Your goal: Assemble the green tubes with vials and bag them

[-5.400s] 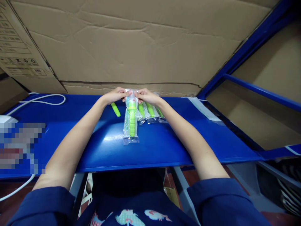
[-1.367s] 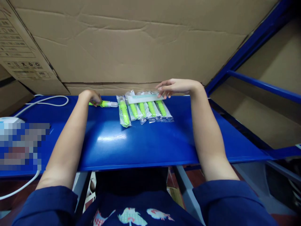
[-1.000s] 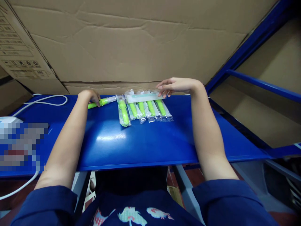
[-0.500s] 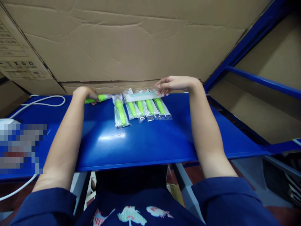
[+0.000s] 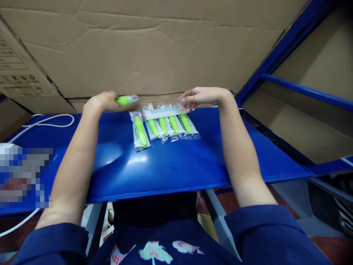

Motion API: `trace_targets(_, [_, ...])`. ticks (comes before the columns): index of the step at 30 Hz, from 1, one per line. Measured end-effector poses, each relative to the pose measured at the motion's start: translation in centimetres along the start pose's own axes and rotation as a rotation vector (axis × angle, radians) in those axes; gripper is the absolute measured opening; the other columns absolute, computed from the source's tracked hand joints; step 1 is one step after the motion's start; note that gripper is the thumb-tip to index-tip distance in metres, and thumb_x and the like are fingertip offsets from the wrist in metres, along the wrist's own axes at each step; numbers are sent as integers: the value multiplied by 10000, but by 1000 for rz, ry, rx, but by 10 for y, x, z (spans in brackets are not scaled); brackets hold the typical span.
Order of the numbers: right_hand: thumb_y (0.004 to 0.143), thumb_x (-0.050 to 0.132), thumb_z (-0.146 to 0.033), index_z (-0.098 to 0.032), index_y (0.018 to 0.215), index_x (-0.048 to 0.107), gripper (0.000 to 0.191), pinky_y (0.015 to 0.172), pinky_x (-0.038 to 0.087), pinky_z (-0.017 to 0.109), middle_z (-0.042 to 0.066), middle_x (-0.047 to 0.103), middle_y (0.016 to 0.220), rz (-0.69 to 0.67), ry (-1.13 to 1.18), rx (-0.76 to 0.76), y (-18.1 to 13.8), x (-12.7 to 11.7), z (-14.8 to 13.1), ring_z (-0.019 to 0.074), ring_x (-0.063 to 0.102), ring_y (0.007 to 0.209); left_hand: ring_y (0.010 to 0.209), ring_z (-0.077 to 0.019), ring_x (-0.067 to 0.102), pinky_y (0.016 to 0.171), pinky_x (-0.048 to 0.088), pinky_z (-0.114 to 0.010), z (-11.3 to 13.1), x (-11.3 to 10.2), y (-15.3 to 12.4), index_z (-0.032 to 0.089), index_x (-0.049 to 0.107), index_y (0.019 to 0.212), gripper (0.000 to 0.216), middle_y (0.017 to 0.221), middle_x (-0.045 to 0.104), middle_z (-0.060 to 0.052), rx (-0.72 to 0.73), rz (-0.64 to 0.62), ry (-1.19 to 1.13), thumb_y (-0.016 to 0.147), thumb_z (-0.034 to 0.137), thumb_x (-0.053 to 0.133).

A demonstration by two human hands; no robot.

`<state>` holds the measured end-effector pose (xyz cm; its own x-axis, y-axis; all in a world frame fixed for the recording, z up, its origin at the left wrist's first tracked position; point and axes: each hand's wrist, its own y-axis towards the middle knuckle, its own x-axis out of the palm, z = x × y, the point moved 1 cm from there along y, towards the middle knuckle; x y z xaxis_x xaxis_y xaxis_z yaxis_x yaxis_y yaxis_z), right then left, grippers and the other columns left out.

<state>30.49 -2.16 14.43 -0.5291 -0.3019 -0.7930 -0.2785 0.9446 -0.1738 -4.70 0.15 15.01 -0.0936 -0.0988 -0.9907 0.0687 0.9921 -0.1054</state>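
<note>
My left hand (image 5: 103,101) is raised above the far edge of the table, its fingers closed around a bright green pen-like stick (image 5: 124,100). The stick's clear, rounded end points right; the rest is hidden in the hand. My right hand (image 5: 194,97) hovers at or rests on the right end of a white strip (image 5: 168,111), fingers loosely bent and apart. Contact is hard to make out. The strip lies across several green sticks in clear bags (image 5: 173,124). Left of them lies a separate bagged green stick (image 5: 141,133).
A blue table (image 5: 171,165) extends beneath both arms. Tall cardboard (image 5: 165,55) stands along its back, and a blue frame bar (image 5: 303,90) is at the right. A white cable (image 5: 55,119) loops on the left, near a pixelated area.
My left hand has lifted the green stick up from the table and slightly right. My right hand has stayed by the white strip. The view has shifted slightly.
</note>
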Motion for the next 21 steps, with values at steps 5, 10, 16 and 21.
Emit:
trace_targets(5, [972, 645, -540, -216, 1196, 751, 408, 855, 607, 389, 106, 784, 1105, 34, -46, -9, 2, 3, -2, 243, 754, 998, 1119, -310, 662, 939, 475, -319, 26, -6, -16, 172, 662, 1291, 484, 1165, 724, -80, 276, 187, -153, 884, 431, 626])
trace_targets(10, [972, 578, -661, -231, 1142, 763, 498, 835, 609, 335, 94, 779, 1124, 26, -39, -82, -8, 7, -11, 220, 749, 1003, 1199, -306, 617, 1009, 448, -345, 57, -6, -35, 236, 644, 1349, 533, 1242, 696, -24, 519, 218, -247, 886, 501, 634])
trace_targets(16, [909, 684, -629, -266, 1228, 742, 486, 819, 603, 306, 51, 765, 1078, -12, -106, -133, -14, 8, -18, 185, 738, 975, 1208, -315, 607, 1056, 419, -390, 67, -1, -38, 284, 666, 1323, 499, 1196, 720, -15, 486, 261, -239, 880, 513, 664])
trace_targets(21, [815, 786, -577, -270, 1202, 741, 496, 779, 571, 304, 33, 754, 1022, -53, -128, -158, -10, 10, -22, 190, 709, 921, 1166, -324, 621, 1022, 439, -402, 73, 6, -34, 258, 673, 1305, 480, 1163, 732, -40, 517, 317, -215, 893, 504, 655])
